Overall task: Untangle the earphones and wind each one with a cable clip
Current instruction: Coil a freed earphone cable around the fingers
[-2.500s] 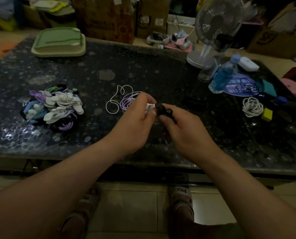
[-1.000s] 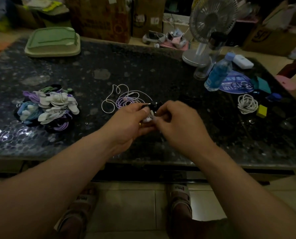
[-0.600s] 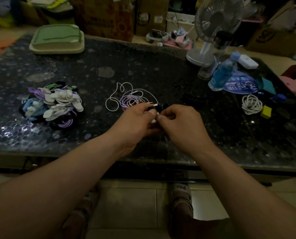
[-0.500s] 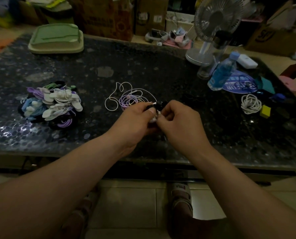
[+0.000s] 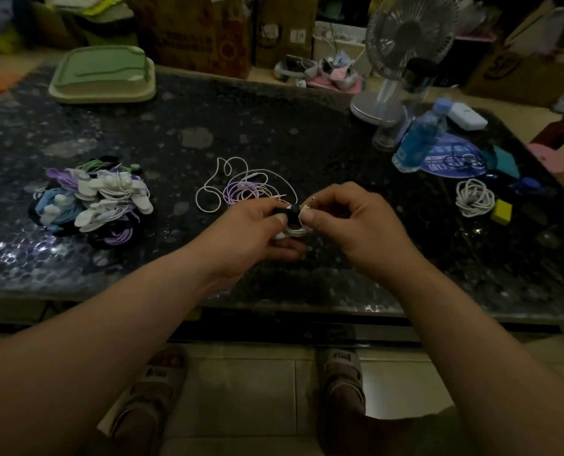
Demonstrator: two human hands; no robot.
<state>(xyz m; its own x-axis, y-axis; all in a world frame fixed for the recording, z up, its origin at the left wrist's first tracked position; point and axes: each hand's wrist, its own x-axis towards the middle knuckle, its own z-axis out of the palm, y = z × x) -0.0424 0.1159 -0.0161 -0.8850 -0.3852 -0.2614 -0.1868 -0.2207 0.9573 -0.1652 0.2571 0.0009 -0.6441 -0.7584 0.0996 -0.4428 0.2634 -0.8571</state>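
Before me stretches a dark speckled stone table [image 5: 274, 126], glossy where the dim light catches its near left corner. Under its edge I see pale square floor tiles [image 5: 241, 393]. Brown cardboard boxes [image 5: 201, 31] crowd the far side, and a white desk fan [image 5: 409, 37] stands at the table's far right.

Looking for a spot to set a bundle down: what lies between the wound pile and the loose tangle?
Nothing: the head view shows bare dark tabletop between the wound pile and the loose tangle.
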